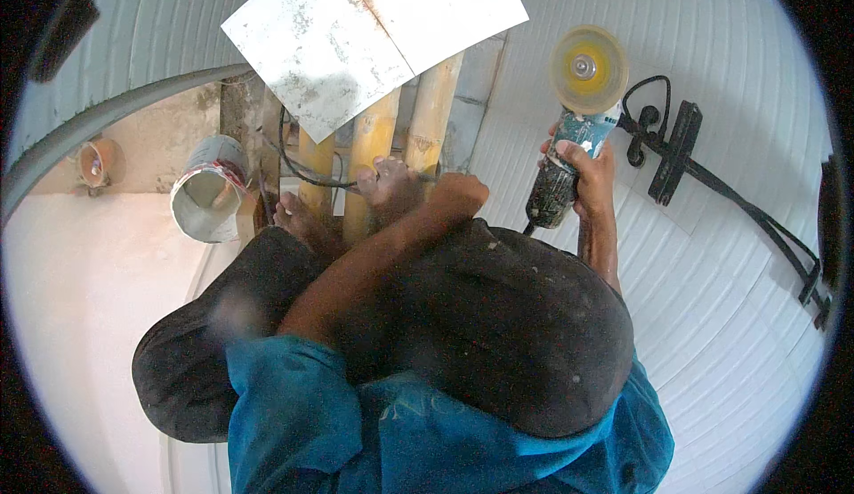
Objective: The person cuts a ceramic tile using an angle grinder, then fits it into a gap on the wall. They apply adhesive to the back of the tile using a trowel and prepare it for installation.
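The grinder (587,127), disc (590,68) uppermost, is at two o'clock in the view, the right hand's (596,178) grip clamped round its body; the left hand (460,195) curls toward eight o'clock from it, and I cannot tell whether that grip holds anything. With no guard showing, a slipping hold while powered could swing the disc into the cable (714,180) toward three o'clock.

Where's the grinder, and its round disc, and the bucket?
Grinder (591,131): head view, on its teal body.
Disc (587,87): head view, on its yellowish face, just below the centre nut.
Bucket (215,150): head view, on its outer wall.
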### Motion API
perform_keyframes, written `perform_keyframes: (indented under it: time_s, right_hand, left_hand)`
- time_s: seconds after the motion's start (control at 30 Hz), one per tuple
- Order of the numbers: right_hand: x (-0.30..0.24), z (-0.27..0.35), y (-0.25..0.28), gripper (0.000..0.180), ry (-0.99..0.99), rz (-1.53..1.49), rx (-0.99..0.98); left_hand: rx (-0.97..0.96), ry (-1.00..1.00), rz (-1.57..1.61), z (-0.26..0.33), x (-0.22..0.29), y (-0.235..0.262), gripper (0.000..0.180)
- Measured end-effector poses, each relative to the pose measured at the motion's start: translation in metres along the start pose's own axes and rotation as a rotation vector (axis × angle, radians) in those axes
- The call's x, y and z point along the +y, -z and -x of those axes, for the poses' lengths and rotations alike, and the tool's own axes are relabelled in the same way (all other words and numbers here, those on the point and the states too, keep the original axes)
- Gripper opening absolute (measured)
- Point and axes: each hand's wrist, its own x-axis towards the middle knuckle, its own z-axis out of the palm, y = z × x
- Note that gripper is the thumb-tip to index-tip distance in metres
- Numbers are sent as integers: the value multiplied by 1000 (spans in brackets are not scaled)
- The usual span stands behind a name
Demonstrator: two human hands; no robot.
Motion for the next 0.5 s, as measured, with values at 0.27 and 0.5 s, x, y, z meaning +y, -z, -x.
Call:
perform_keyframes:
  time_s: [0.27, 0.5]
  right_hand:
    - [6, -21, -21, 59, 25, 494, -181]
    - [27, -34, -68, 64, -25, 578, -261]
  left_hand:
    - [1301, 502, -5, 17, -94, 148, 12]
    - [1367, 907, 464, 68, -167, 207, 72]
